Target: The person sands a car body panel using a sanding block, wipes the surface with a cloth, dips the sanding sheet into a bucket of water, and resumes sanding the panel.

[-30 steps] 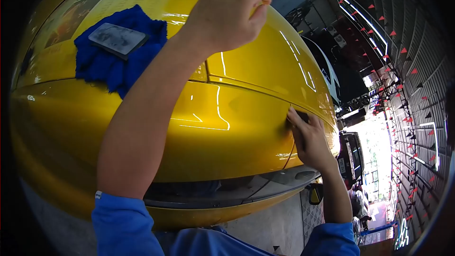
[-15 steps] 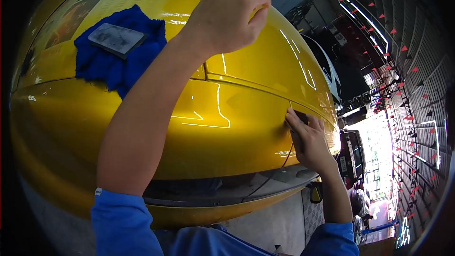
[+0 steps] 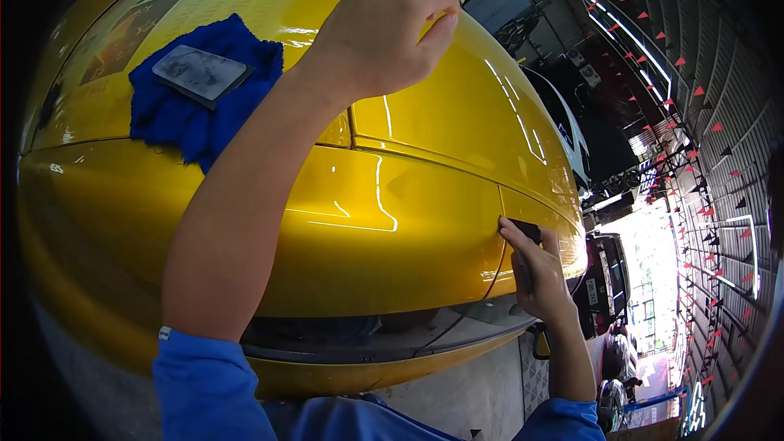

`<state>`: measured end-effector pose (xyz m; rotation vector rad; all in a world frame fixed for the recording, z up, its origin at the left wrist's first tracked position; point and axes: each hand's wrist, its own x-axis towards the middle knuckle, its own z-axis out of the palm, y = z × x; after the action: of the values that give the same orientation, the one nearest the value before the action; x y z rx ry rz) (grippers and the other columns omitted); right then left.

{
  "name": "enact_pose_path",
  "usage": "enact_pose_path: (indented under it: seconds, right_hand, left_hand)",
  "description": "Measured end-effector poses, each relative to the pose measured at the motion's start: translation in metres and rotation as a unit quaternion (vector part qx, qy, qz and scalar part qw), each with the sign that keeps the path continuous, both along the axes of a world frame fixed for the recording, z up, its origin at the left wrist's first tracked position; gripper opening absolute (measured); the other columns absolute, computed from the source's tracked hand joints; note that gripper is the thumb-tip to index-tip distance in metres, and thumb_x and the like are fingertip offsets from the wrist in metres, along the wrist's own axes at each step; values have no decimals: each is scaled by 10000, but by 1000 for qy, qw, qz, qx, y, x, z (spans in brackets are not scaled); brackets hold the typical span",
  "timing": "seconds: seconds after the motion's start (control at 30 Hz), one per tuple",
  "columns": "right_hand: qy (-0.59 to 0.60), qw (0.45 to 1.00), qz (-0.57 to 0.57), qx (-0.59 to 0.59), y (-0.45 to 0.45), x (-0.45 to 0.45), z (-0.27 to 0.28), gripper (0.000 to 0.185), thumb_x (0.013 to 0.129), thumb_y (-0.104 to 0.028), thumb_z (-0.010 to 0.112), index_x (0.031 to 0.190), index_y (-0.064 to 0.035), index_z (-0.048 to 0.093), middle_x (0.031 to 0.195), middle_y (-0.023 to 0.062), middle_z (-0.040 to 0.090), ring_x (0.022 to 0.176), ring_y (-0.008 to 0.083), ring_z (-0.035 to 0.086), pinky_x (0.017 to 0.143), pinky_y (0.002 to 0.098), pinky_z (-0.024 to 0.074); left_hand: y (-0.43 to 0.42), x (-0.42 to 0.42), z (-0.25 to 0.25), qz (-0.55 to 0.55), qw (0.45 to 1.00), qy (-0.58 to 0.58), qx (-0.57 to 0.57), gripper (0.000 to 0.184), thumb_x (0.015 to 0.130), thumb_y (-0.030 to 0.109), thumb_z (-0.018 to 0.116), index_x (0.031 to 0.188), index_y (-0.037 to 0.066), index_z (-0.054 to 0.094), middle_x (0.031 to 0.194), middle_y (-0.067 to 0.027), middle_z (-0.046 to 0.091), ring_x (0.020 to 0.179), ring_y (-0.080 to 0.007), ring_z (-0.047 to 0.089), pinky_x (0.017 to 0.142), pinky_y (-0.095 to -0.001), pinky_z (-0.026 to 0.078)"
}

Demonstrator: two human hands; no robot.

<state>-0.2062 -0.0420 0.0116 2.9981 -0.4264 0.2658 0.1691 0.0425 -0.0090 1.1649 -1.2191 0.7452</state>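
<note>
A glossy yellow car body (image 3: 425, 220) fills most of the view, its panel seams showing as dark lines. My left hand (image 3: 388, 33) is raised over the upper panel, thumb and fingers closed in a pinch. What it pinches, if anything, is too small to make out. Low on the right, my right hand (image 3: 541, 273) grips a flat black squeegee (image 3: 523, 230) against the yellow surface, beside a vertical seam. To the left of my left forearm, a blue cloth (image 3: 233, 45) lies crumpled on the car. On it rests a grey, smeared flat pad (image 3: 196, 72) with a dark underside.
Below the yellow panel runs a dark glossy strip (image 3: 327, 335), with grey floor (image 3: 474, 388) beyond it. Parked vehicles, including a dark one (image 3: 600, 282), stand on the right near a bright opening. Strings of small red and black flags hang along the ribbed wall.
My right hand has slid down along the seam with the squeegee, toward the dark strip. My left hand keeps its pinch and has shifted slightly left.
</note>
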Motion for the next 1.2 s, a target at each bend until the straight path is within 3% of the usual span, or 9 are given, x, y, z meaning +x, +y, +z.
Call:
enact_pose_path:
  seconds: [0.47,0.57,0.97,1.2]
  right_hand:
    - [11,998,43,-40,-21,25,-3,547,890,-13,667,1425,-81,569,1486,116,596,1169,383,560,1034,474,414]
    - [26,997,59,-49,-16,19,-3,558,894,-19,666,1437,-96,565,1484,115,597,1164,386,564,1038,484,413]
    - [6,996,77,-32,-31,37,-5,571,905,-9,643,1458,-105,536,1503,91,585,1215,384,547,1084,485,391]
    - [19,993,101,-65,-34,36,-1,575,906,-8,633,1462,-100,523,1491,92,592,1191,382,547,1066,472,393]
  left_hand:
    - [7,-6,2,16,999,10,48,146,948,152,658,1008,28,704,942,-116,682,822,-312,701,749,-406,553]
    - [4,-4,3,19,1000,16,8,150,950,155,654,1013,29,706,948,-116,683,819,-305,700,747,-402,554]
    - [6,-7,5,14,999,23,44,163,958,163,647,1020,25,707,938,-110,682,767,-285,683,728,-392,548]
    - [3,-6,1,11,1000,4,10,164,964,169,642,1013,26,704,935,-110,682,737,-285,674,715,-386,542]
